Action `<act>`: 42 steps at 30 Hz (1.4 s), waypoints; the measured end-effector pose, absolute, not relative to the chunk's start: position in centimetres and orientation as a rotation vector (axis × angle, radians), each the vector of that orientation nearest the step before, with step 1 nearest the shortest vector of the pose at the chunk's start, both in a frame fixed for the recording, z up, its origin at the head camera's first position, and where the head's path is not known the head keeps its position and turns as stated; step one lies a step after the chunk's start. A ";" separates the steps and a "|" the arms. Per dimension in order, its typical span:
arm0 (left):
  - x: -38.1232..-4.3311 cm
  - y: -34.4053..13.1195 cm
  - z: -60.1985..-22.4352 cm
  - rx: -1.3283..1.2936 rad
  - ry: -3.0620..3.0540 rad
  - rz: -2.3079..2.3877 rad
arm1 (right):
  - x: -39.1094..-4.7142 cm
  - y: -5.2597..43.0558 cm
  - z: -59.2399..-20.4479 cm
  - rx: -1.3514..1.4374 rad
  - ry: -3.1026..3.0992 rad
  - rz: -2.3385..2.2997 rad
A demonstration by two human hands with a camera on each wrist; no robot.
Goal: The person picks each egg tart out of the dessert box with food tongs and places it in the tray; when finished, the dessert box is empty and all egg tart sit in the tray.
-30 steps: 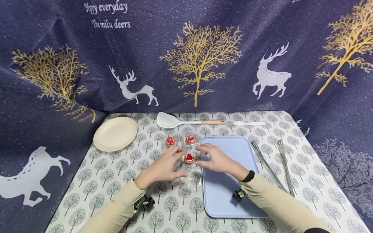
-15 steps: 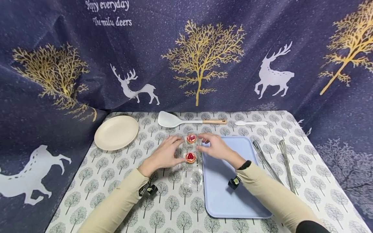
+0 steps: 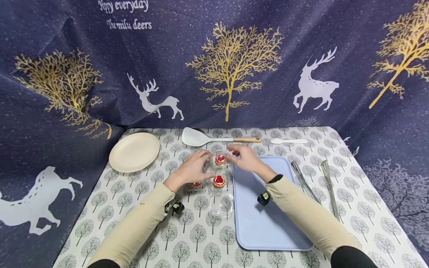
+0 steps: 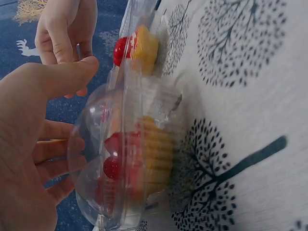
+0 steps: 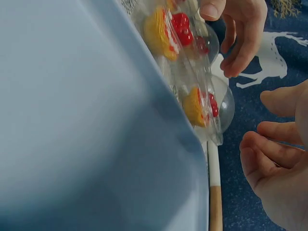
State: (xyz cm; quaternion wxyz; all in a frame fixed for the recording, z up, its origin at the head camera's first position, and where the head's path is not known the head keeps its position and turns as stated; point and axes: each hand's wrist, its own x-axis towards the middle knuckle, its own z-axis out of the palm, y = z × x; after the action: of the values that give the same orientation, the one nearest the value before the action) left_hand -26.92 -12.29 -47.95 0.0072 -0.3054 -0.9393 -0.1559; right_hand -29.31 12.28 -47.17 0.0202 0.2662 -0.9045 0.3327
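Your left hand (image 3: 191, 168) and right hand (image 3: 248, 159) curve loosely mid-frame, grasping nothing. The clear tart box (image 4: 89, 187) seems light, crushable; pinch its rim (image 4: 127, 185).

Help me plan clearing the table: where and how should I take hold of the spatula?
Grip the wooden handle, probably from above with the right hand, thumb and fingers across it. It's slim and straight, points right, and lies just beyond that hand; the white blade is much wider.
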 end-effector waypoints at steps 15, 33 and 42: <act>-28.7 -11.8 -48.2 -0.905 -3.010 -0.511 | -32.4 12.3 -47.8 0.714 -2.946 1.135; -30.2 -11.4 -48.5 -0.886 -3.088 -0.502 | -34.1 12.1 -48.9 0.739 -3.013 1.053; -30.5 -10.9 -48.3 -0.896 -3.093 -0.514 | -34.5 11.9 -49.4 0.734 -3.079 1.066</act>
State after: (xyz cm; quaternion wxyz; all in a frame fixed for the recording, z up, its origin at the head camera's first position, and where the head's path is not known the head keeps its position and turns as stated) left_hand -30.50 -10.91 -48.31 -0.0595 -0.2744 -0.9468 -0.1573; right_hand -34.54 11.87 -49.37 -0.0993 0.2188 -0.9173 0.3176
